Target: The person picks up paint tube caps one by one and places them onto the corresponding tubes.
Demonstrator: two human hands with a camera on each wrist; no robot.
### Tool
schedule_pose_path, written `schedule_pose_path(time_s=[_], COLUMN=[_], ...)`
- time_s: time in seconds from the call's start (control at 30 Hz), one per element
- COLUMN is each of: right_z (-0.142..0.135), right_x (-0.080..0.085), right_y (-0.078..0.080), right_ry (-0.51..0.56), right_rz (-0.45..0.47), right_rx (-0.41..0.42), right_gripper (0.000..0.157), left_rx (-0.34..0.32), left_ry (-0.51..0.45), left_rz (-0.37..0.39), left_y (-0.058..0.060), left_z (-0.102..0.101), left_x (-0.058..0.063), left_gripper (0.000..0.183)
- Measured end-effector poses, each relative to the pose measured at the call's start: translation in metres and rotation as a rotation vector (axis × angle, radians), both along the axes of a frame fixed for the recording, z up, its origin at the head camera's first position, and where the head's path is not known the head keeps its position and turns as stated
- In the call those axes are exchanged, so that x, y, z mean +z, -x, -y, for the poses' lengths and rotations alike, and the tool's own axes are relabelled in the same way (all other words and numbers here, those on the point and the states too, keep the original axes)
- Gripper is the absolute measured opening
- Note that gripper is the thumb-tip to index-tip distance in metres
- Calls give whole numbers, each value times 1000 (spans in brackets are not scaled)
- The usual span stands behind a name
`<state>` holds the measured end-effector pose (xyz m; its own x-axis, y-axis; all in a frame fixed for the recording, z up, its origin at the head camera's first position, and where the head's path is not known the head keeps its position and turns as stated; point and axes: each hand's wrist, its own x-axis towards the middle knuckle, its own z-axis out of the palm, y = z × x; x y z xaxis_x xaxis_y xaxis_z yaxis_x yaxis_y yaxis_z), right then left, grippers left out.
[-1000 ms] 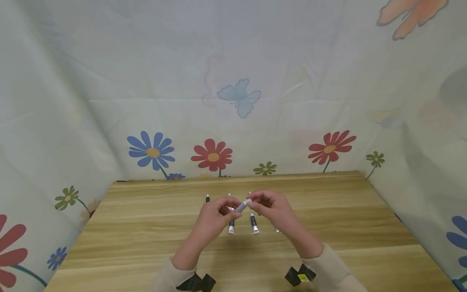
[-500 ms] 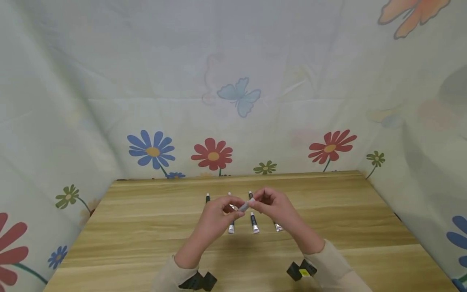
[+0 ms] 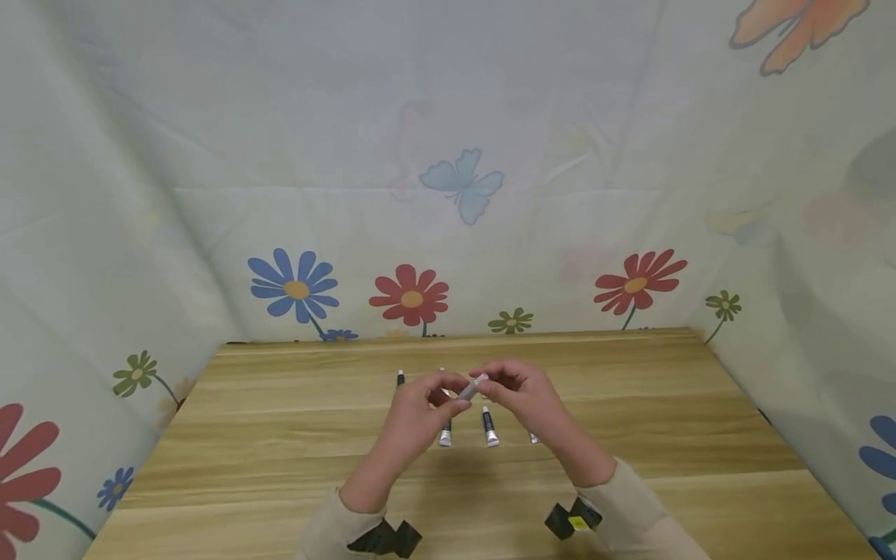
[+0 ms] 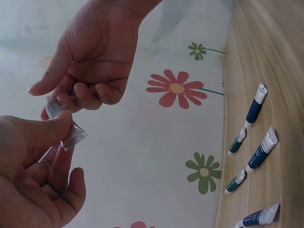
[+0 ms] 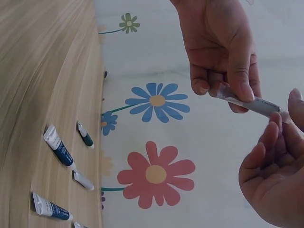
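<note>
A small grey-silver paint tube point(image 5: 261, 105) is held up above the table, tilted, between both hands. My left hand point(image 3: 418, 406) pinches its body near the flat crimped end point(image 4: 76, 137) between thumb and fingers. At the other end, my right hand point(image 3: 526, 395) has thumb and fingertips around the pale cap, partly hiding it. In the left wrist view the right thumb point(image 4: 47, 84) looks slightly raised from the tube. Below the hands, a dark blue and silver paint tube point(image 3: 489, 426) lies on the table with another tube point(image 3: 445, 435) to its left.
Several more tubes lie in rows on the wooden table point(image 3: 280, 435), including a dark green one point(image 5: 85, 135) and a pale one point(image 5: 83, 180). Some are partly hidden by the hands. A flower-printed cloth point(image 3: 336, 225) hangs behind and at both sides.
Both hands stay nearly in place around the tube. The right fingertips shift slightly at the cap end, and the tube's tilt changes a little. Tubes on the table have not moved.
</note>
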<state>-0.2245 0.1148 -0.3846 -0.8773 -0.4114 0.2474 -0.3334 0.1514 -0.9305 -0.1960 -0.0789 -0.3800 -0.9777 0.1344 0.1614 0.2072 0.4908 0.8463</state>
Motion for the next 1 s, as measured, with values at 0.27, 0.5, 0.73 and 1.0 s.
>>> schedule_pose_path(time_s=[0.27,0.5,0.73,1.0], right_z=[-2,3,3,-1], right_x=[4,2,1,6], right_y=[0,1,-1,-3], right_ry=[-72,-67,-24,-19], right_rz=[26,75,75,104], right_rx=[8,-25,-39,-70], right_gripper=[28,34,34,30], left_rx=[-1,-102,-16,51], left_ry=[-2,45,-22,-58], left_rz=[5,-75,-23,-8], left_y=[0,-2,-1,1], left_z=[5,1,-1,4], left_x=[1,-2,-1,1], left_gripper=[15,19,16,16])
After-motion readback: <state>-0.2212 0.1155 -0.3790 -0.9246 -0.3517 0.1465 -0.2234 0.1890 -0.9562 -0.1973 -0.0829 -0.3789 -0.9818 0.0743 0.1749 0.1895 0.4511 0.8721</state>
